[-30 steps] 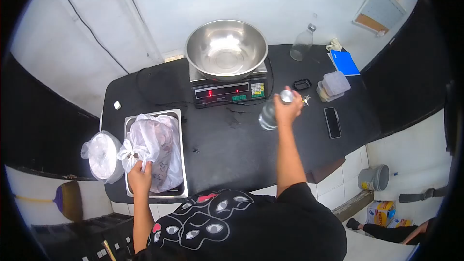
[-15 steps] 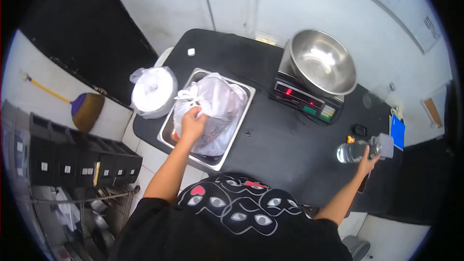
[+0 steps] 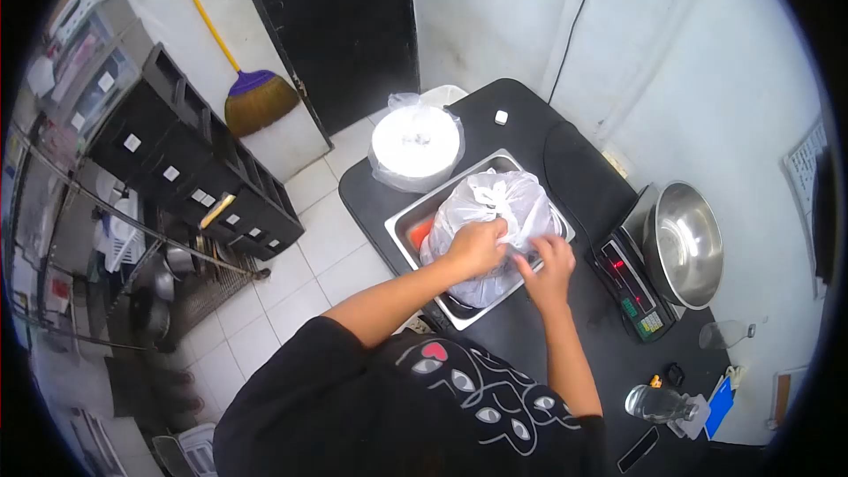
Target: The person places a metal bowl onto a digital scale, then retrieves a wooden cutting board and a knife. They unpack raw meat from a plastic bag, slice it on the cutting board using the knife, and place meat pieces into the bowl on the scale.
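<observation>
A knotted, translucent white plastic bag (image 3: 459, 216) bulges out of a steel tray (image 3: 404, 215) on the black table. Closed around the bag near its knot is my left hand (image 3: 478, 247). My right hand (image 3: 549, 272) is at the bag's right side, its fingers apart and nothing held between them. Something orange shows inside the tray at its left. Just behind the tray stands a round white container (image 3: 417, 143) wrapped in clear plastic.
A scale (image 3: 632, 287) bears a steel bowl (image 3: 689, 243) at the right. Beyond are a water-filled bottle (image 3: 658, 403), an empty-looking bottle (image 3: 726, 334), a phone (image 3: 638, 450) and a blue notebook (image 3: 720, 408). Black drawers (image 3: 172, 168) and a broom (image 3: 261, 102) are at the left.
The view has swung left. My right hand has let go of the water bottle at the table's right and come over to the bag. My left hand is still on the bag.
</observation>
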`<state>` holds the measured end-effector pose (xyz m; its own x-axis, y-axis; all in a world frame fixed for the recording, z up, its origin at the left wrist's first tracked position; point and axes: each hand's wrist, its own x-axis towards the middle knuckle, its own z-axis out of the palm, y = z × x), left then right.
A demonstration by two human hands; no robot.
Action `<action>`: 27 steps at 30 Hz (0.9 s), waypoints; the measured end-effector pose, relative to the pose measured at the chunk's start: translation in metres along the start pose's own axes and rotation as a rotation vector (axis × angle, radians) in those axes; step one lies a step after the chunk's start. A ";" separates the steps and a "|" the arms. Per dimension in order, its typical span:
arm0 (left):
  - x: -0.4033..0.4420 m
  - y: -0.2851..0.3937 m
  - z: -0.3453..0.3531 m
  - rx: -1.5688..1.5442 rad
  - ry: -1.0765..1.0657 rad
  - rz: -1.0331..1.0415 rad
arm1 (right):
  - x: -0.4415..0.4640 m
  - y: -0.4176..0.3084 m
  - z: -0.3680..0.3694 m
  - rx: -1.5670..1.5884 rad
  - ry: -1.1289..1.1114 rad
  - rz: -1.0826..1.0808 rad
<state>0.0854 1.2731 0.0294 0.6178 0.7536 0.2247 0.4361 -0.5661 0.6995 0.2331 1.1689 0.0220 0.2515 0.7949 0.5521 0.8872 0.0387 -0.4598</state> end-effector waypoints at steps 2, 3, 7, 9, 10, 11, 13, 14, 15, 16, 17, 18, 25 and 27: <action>-0.003 0.008 -0.006 0.052 0.017 0.037 | 0.018 -0.005 0.025 -0.033 -0.014 -0.033; -0.004 0.009 -0.009 0.079 0.021 0.059 | 0.022 -0.006 0.033 -0.045 -0.033 -0.034; -0.004 0.000 -0.011 0.082 0.025 0.070 | 0.025 -0.016 0.049 -0.072 -0.033 -0.075; -0.006 0.004 -0.017 0.038 0.064 0.082 | 0.020 -0.020 0.049 -0.064 -0.075 -0.061; -0.006 0.001 -0.016 0.077 0.034 0.074 | 0.016 -0.020 0.048 -0.080 -0.085 -0.054; -0.007 0.003 -0.016 0.086 0.014 0.064 | 0.012 -0.019 0.047 -0.098 -0.093 -0.047; -0.008 0.014 -0.020 0.104 -0.027 0.051 | 0.012 -0.017 0.047 -0.123 -0.074 -0.016; -0.007 0.010 -0.014 0.114 -0.033 0.053 | 0.015 -0.017 0.049 -0.147 -0.057 0.001; -0.005 0.011 -0.013 0.166 -0.068 0.041 | 0.019 -0.017 0.049 -0.169 -0.038 0.018; -0.002 0.011 -0.015 0.220 -0.101 0.030 | 0.024 -0.020 0.043 -0.207 -0.084 0.041; 0.001 0.011 -0.017 0.276 -0.132 0.021 | 0.028 -0.024 0.039 -0.242 -0.088 0.050; 0.002 0.011 -0.019 0.293 -0.141 0.006 | 0.031 -0.028 0.035 -0.276 -0.092 0.061; 0.006 -0.038 -0.060 0.446 0.048 -0.147 | 0.016 0.025 0.021 -0.424 -0.115 0.410; 0.010 -0.055 -0.079 0.367 0.148 -0.242 | 0.009 0.030 0.022 -0.399 -0.150 0.423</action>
<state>0.0162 1.3383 0.0472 0.3814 0.9030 0.1978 0.7755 -0.4290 0.4632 0.2540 1.1903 -0.0019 0.5830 0.7697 0.2603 0.8059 -0.5071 -0.3056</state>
